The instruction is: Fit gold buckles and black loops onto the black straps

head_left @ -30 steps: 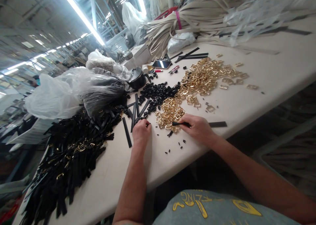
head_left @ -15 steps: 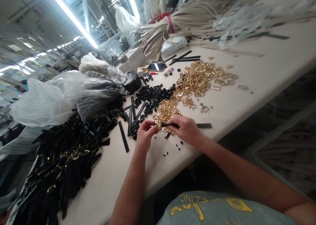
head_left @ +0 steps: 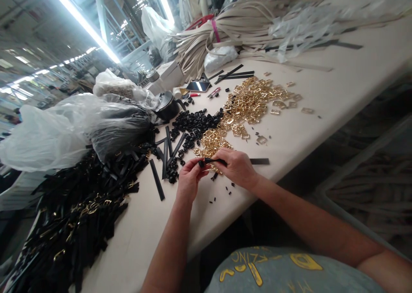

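My right hand (head_left: 240, 167) is closed on a black strap (head_left: 260, 161). Its flat tail sticks out to the right, and its narrowed end points toward my other hand. Between the thumb and fingers of my left hand (head_left: 189, 179) is a small black loop (head_left: 201, 163), right at the strap's tip; whether the tip is inside it I cannot tell. Gold buckles (head_left: 212, 142) lie in a heap just beyond both hands. Left of that spreads a pile of black loops (head_left: 196, 125). A loose black strap (head_left: 157, 179) rests left of my left hand.
Black straps with gold buckles (head_left: 96, 207) are heaped along the table's left side, below plastic bags (head_left: 74, 121). A black lidded pot (head_left: 167, 106), a phone (head_left: 198, 86) and bundled beige straps (head_left: 251, 22) stand or lie farther back. The table edge (head_left: 244, 211) runs close before me.
The black loop now shows at my left fingertips, against the strap's end. My hands stay close together over the same spot, and the whole view has shifted slightly.
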`<state>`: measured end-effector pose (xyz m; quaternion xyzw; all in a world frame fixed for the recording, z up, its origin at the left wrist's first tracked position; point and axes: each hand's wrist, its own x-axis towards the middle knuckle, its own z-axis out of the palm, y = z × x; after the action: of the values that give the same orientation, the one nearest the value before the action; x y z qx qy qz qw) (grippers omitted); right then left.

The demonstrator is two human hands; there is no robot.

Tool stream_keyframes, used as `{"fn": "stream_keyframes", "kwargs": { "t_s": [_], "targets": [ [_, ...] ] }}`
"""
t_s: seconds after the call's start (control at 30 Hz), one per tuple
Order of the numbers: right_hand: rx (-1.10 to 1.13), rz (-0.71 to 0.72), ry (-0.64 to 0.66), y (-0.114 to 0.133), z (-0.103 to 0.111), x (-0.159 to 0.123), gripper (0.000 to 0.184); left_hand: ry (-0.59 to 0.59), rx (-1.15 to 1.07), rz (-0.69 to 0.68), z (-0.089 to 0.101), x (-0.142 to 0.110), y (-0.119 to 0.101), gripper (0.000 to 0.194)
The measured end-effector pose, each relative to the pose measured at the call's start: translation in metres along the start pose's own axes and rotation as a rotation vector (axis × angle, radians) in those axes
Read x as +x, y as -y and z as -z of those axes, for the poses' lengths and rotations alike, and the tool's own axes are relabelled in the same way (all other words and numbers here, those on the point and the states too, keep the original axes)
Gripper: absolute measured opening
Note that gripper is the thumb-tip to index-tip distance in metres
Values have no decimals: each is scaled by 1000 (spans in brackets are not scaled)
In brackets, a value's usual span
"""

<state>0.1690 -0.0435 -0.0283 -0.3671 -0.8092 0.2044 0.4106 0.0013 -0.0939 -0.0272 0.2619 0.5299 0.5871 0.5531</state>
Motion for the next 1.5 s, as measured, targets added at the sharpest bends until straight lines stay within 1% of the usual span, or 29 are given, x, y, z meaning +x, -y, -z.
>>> {"fn": "stream_keyframes", "kwargs": {
  "t_s": [0.17,0.33,0.5,0.63,0.73,0.83,0.87,0.93,1.0,1.07,1.13,1.2,1.3,1.37,1.43,1.5],
  "targets": [
    [-84,12,17,-1,-4,-2,7,-39,-28,-18,-4,-2,-1,40],
    [-112,62,42,1,-4,-4,11,-42,-72,14,-5,-1,-3,38],
    [-134,106,40,0,-1,-7,15,11,-43,19,-3,-3,-2,36],
    [-142,139,29,-6,-2,-8,18,86,58,-2,-4,-6,0,34],
    [-112,164,60,-10,-2,-9,21,138,109,1,-6,-7,-2,34],
    [-10,137,104,-10,0,-10,13,125,106,-4,-6,-8,-4,34],
    [10,117,109,-9,1,-11,13,118,107,-19,-6,-8,-4,33],
    [7,74,97,-8,3,-12,27,120,119,-44,-7,-8,-3,33],
    [-11,53,91,-7,3,-13,38,153,135,-43,-9,-8,0,33],
    [-7,63,107,-7,2,-13,41,192,145,-30,-12,-9,3,34],
    [-5,75,123,-7,0,-13,43,200,157,-31,-14,-9,5,35],
    [-13,96,121,-7,-2,-11,43,157,176,-44,-14,-9,4,36],
    [11,173,131,-8,-4,-8,35,99,207,-59,-11,-9,1,36],
    [32,203,154,-9,-4,-7,30,108,224,-63,-9,-9,-2,35],
    [7,188,170,-9,-4,-8,26,130,243,-67,-8,-10,-4,34],
    [-52,164,146,-8,-3,-9,25,147,265,-76,-9,-12,-6,33]
  ]
}}
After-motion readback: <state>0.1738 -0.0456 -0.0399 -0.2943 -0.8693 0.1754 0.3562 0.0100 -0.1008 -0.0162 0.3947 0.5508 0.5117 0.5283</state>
